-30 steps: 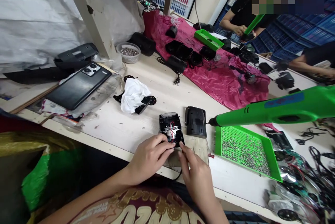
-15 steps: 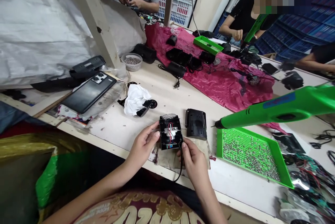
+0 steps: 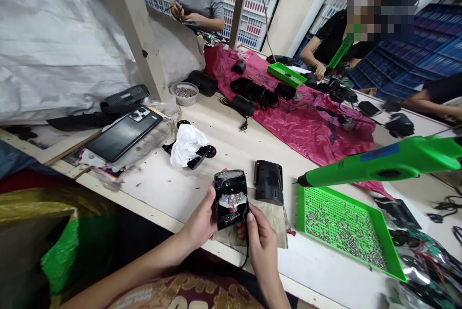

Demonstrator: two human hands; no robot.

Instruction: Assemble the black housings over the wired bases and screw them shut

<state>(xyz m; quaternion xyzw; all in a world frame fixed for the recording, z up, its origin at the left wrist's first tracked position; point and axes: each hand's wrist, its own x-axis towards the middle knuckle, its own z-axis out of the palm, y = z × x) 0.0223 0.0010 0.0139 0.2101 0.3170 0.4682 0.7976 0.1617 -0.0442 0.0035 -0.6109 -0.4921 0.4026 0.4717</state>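
Between my hands, tilted up off the bench, is an open black device housing (image 3: 231, 200) with red wires, a small circuit board and a round wire grille at its top. My left hand (image 3: 202, 215) grips its left side, thumb along the edge. At the lower right, my right hand (image 3: 262, 232) closes on the housing's corner, where a black cord (image 3: 247, 246) hangs down; some of its fingers are hidden behind. A matching black cover (image 3: 269, 182) lies just beyond, on a worn pad (image 3: 276, 220).
A green electric screwdriver (image 3: 375, 162) juts in from the right above a green tray (image 3: 301, 217) of screws. Crumpled white cloth (image 3: 187, 145), a phone (image 3: 124, 131) and a tub of screws (image 3: 185, 102) stand left. Pink sheeting (image 3: 288, 123) holds black parts. Co-workers sit across.
The housing has been lifted and tipped up, its interior now facing me more. Both hands stay on it. The camera view has shifted slightly.
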